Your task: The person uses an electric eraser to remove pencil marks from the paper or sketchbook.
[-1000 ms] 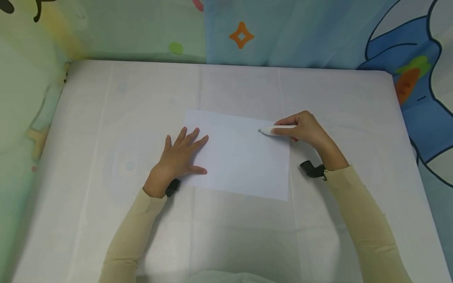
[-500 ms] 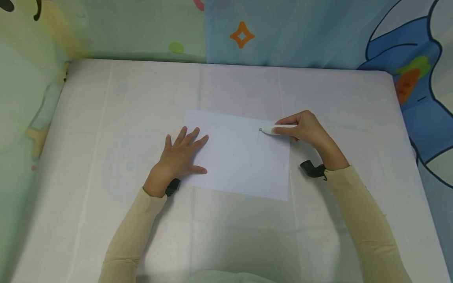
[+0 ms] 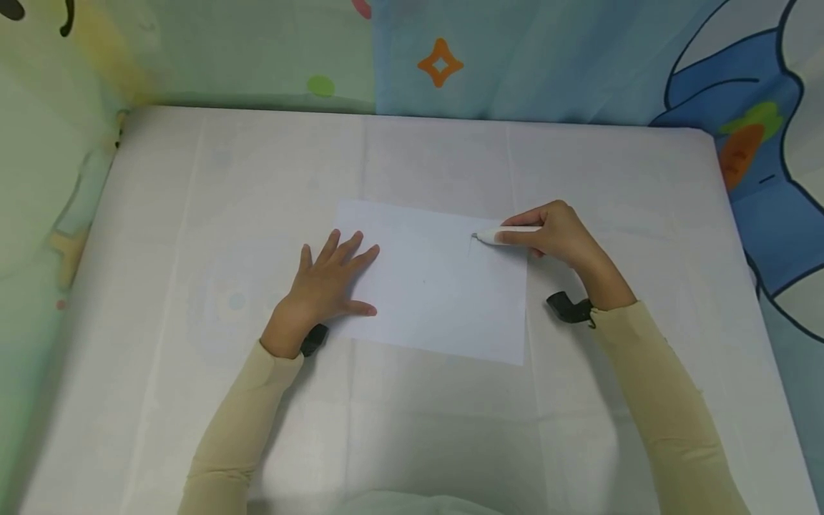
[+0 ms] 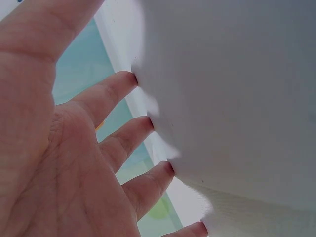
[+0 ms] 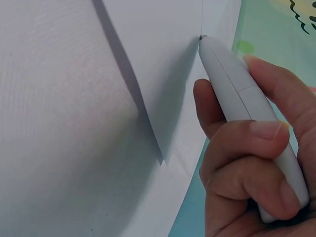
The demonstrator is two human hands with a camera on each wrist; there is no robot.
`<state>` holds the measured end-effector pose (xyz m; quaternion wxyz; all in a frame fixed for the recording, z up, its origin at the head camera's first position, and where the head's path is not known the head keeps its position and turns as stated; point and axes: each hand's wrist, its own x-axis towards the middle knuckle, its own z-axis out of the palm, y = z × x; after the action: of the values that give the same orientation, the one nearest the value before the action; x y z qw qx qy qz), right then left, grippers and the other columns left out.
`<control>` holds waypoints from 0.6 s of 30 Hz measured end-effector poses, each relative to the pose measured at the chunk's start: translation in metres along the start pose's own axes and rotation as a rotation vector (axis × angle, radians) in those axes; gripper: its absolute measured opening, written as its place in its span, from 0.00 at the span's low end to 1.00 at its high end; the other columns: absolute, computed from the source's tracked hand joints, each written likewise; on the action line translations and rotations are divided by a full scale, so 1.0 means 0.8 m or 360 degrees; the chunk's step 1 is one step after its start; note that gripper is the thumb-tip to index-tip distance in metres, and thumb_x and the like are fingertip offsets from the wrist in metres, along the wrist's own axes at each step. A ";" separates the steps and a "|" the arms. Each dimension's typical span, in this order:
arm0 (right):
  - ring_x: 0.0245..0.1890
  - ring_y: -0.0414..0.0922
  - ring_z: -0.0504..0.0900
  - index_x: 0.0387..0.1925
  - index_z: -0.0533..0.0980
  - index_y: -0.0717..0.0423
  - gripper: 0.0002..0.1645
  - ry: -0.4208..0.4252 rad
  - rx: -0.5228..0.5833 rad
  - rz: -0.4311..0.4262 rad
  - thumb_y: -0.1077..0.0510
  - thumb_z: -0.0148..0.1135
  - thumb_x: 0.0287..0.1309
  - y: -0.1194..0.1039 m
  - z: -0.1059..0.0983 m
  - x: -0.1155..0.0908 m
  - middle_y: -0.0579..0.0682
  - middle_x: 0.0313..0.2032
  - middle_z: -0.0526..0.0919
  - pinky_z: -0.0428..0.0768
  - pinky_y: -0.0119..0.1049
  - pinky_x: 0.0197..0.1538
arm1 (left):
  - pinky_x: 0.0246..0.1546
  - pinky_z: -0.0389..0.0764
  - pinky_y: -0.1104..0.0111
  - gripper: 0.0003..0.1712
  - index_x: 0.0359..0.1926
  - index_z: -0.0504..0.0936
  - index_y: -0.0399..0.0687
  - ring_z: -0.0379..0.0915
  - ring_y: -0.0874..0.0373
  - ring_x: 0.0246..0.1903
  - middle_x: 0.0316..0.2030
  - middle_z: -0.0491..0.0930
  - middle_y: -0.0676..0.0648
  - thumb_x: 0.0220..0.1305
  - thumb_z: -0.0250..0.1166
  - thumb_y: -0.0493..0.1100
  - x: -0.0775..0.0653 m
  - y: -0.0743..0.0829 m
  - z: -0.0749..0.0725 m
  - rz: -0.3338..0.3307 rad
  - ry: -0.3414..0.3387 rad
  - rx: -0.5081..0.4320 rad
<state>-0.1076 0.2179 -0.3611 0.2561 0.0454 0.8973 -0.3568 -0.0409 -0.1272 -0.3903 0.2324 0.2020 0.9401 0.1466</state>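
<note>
A white sheet of paper (image 3: 425, 307) lies flat on the cloth-covered table. My left hand (image 3: 315, 290) rests on its left side with fingers spread; in the left wrist view the fingertips (image 4: 163, 170) press down on the surface. In my right hand (image 3: 556, 232), at the sheet's upper right, I hold a thick white pen-shaped tool (image 3: 515, 236) between thumb and fingers. Its small dark tip touches the paper. In the right wrist view the tool (image 5: 237, 84) is tilted, and a thin line runs on the sheet (image 5: 185, 15) from the tip. Whether the line is drawn or cut, I cannot tell.
A white cloth (image 3: 257, 179) covers the table. Patterned curtains (image 3: 547, 64) hang along the back and both sides. Black wrist cameras (image 3: 568, 307) sit below both wrists, and light sleeves (image 3: 656, 408) cover the forearms.
</note>
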 end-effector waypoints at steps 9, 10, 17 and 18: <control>0.16 0.40 0.65 0.48 0.80 0.56 0.31 -0.0009 -0.0054 0.0005 0.42 0.69 0.46 -0.005 0.000 0.002 0.40 0.09 0.65 0.63 0.34 0.24 | 0.65 0.37 0.37 0.55 0.72 0.50 0.61 0.28 0.46 0.73 0.74 0.42 0.49 0.47 0.67 0.65 0.000 0.000 0.001 -0.0020 -0.0010 -0.0005; 0.16 0.40 0.65 0.48 0.80 0.56 0.31 -0.0014 -0.0052 0.0011 0.42 0.69 0.46 -0.005 0.000 0.002 0.40 0.09 0.65 0.63 0.34 0.25 | 0.65 0.37 0.37 0.55 0.72 0.50 0.61 0.28 0.46 0.73 0.74 0.42 0.49 0.48 0.67 0.65 0.000 0.000 0.001 -0.0019 -0.0009 -0.0004; 0.16 0.40 0.65 0.48 0.81 0.56 0.30 -0.0019 -0.0056 0.0018 0.42 0.69 0.46 -0.005 -0.001 0.001 0.41 0.08 0.65 0.62 0.35 0.26 | 0.65 0.37 0.37 0.55 0.72 0.50 0.61 0.28 0.45 0.73 0.74 0.42 0.49 0.48 0.67 0.64 0.000 0.002 0.000 -0.0011 -0.0015 -0.0017; 0.16 0.40 0.65 0.48 0.81 0.56 0.30 -0.0016 -0.0055 0.0018 0.42 0.69 0.46 -0.005 -0.001 0.001 0.41 0.09 0.66 0.63 0.35 0.26 | 0.65 0.37 0.37 0.54 0.72 0.50 0.61 0.28 0.45 0.73 0.73 0.43 0.49 0.48 0.67 0.64 0.000 0.002 0.000 -0.0012 -0.0014 -0.0017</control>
<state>-0.1096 0.2155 -0.3585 0.2636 0.0444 0.9017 -0.3400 -0.0405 -0.1260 -0.3896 0.2383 0.1978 0.9389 0.1499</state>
